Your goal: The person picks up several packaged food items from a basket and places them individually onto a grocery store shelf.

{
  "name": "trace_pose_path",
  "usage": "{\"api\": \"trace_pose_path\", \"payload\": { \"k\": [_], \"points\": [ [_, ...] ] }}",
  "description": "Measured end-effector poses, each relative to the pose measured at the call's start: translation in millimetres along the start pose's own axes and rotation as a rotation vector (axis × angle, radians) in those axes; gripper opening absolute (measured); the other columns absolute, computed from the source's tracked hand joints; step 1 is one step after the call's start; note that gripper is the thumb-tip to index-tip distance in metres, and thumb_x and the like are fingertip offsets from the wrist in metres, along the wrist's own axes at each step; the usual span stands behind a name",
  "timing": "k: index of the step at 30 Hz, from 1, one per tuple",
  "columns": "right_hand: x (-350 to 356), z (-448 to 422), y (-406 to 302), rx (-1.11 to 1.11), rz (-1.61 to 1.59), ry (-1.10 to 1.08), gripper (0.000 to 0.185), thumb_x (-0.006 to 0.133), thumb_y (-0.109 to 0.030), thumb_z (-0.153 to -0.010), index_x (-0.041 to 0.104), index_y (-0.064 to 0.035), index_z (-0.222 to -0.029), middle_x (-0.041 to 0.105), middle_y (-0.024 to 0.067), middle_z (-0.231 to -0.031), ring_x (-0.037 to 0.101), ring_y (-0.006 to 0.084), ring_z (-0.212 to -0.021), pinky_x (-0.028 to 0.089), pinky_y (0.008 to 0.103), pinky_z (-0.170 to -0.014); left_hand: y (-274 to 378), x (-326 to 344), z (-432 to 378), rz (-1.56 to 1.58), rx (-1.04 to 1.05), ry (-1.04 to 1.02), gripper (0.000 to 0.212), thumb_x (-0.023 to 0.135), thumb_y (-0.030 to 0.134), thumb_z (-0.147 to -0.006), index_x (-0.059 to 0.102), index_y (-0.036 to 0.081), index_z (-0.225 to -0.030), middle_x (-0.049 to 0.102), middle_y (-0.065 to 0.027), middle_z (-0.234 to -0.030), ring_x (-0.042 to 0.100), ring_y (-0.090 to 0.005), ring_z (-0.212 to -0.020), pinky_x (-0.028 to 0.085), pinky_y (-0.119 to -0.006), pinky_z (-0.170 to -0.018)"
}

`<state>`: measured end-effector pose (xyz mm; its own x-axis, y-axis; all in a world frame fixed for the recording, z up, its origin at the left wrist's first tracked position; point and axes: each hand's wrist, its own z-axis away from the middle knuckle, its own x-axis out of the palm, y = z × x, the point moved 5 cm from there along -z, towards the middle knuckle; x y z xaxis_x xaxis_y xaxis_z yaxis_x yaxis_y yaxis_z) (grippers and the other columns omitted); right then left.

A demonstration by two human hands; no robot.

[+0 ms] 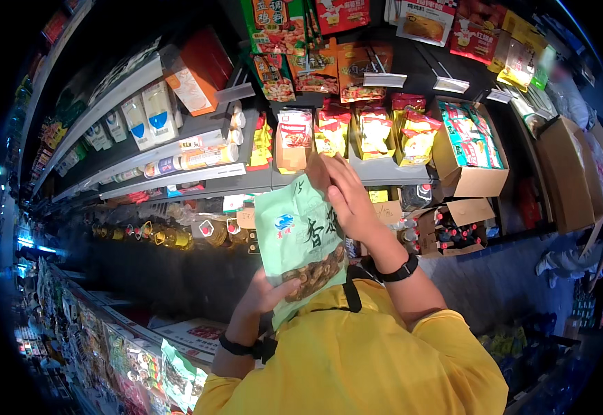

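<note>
A pale green bag of dried mushrooms is held upright in front of my chest. Through its clear lower window, brown mushroom pieces show. My left hand grips the lower left edge, thumb across the front. At the upper right corner is my right hand, its fingers laid over a brown piece that looks like cloth and rests against the bag. My right fingertips and palm are partly hidden. Behind the bag's top runs a grey shelf with small seasoning packets in display boxes.
An open carton of green packets stands on the shelf at right. Seasoning pouches hang above. Bottles of oil and a carton of red-capped bottles stand lower down. Behind me, at lower left, is a display with more bags.
</note>
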<state>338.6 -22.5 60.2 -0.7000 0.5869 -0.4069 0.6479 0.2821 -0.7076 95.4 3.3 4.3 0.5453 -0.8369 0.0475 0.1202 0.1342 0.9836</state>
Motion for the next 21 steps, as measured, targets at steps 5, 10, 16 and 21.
{"api": "trace_pose_path", "payload": {
  "k": [5, 10, 16, 21],
  "points": [
    [-10, -5, 24, 0.073, 0.010, -0.004, 0.024, 0.047, -0.013, -0.093, 0.054, -0.0004, -0.112, 0.057, 0.0174, -0.107, 0.050, 0.0362, -0.103, 0.040, 0.0399, -0.091, 8, 1, 4, 0.035, -0.010, 0.021, 0.045, 0.069, -0.002, -0.079, 0.054, 0.000, -0.122, 0.062, -0.0063, -0.114, 0.056, -0.0150, -0.106, 0.043, -0.031, -0.092],
    [-1, 5, 64, 0.362, -0.387, -0.004, 0.016, 0.048, -0.016, -0.097, 0.053, -0.0003, -0.098, 0.058, 0.0077, -0.092, 0.053, 0.0178, -0.083, 0.042, 0.0284, -0.079, 14, 4, 7, 0.023, -0.032, 0.029, 0.047, 0.069, -0.002, -0.078, 0.054, 0.000, -0.122, 0.062, -0.0061, -0.116, 0.055, -0.0150, -0.108, 0.042, -0.031, -0.093],
    [-4, 17, 75, 0.512, -0.929, 0.133, 0.017, 0.057, -0.021, -0.095, 0.054, -0.0044, -0.096, 0.056, -0.0015, -0.089, 0.049, 0.0046, -0.080, 0.041, 0.0211, -0.074, -6, -11, 8, -0.008, -0.065, 0.180, 0.044, 0.067, -0.003, -0.078, 0.053, -0.002, -0.121, 0.062, -0.0058, -0.108, 0.056, -0.0132, -0.098, 0.046, -0.029, -0.083],
    [-10, 19, 66, 0.502, -1.100, 0.177, 0.026, 0.062, -0.029, -0.092, 0.054, -0.0060, -0.100, 0.058, -0.0014, -0.092, 0.051, 0.0060, -0.084, 0.042, 0.0231, -0.077, -12, -29, 4, 0.062, 0.037, 0.306, 0.037, 0.067, -0.004, -0.079, 0.054, 0.001, -0.113, 0.062, -0.0035, -0.091, 0.058, -0.0089, -0.073, 0.047, -0.023, -0.063]
  ]
}}
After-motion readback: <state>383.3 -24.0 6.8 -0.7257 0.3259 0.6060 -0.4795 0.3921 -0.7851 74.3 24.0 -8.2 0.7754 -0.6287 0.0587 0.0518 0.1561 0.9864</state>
